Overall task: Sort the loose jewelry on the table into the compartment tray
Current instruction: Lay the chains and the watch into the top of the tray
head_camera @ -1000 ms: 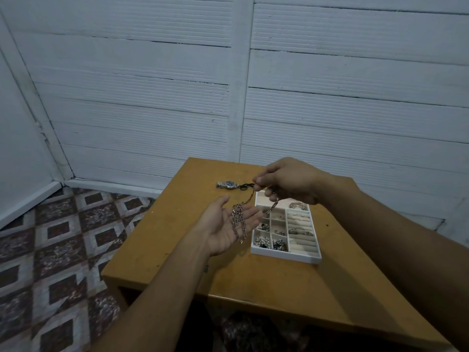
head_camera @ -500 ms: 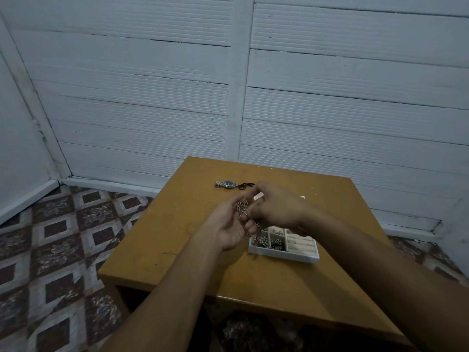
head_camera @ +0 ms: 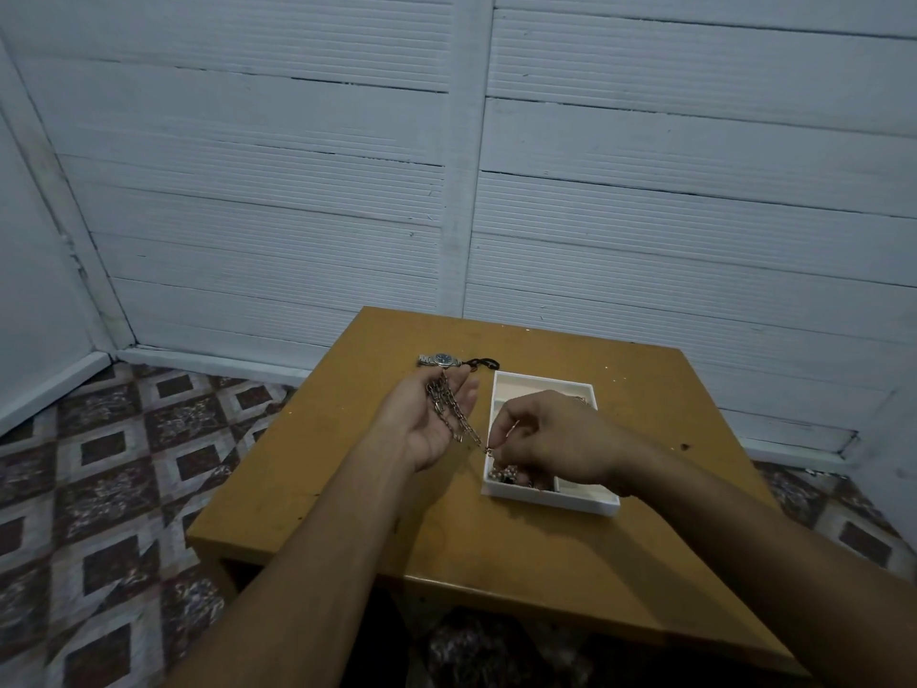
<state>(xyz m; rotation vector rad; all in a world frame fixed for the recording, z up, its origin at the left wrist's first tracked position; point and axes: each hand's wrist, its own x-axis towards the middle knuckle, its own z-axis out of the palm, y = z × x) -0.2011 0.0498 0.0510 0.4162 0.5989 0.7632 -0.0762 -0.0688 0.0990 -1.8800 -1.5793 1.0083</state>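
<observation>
A silver link chain (head_camera: pixel 449 414) lies heaped in the upturned palm of my left hand (head_camera: pixel 430 419), whose fingers are relaxed. One end of the chain runs right to my right hand (head_camera: pixel 551 439), which pinches it between thumb and fingertips just above the left rim of the white compartment tray (head_camera: pixel 546 496). That hand hides most of the tray; small beaded pieces show in its near-left cells. A silver wristwatch (head_camera: pixel 440 360) and a dark loop of cord (head_camera: pixel 484 363) lie on the table beyond my left hand.
The wooden table (head_camera: pixel 347 489) stands against a white plank wall (head_camera: pixel 446 166). Patterned floor tiles (head_camera: pixel 99 489) lie to the left, below the table's edge.
My hands, close together half a second ago, have drawn apart. My right hand has moved right and down over the tray with the chain's end, stretching it out from my left palm.
</observation>
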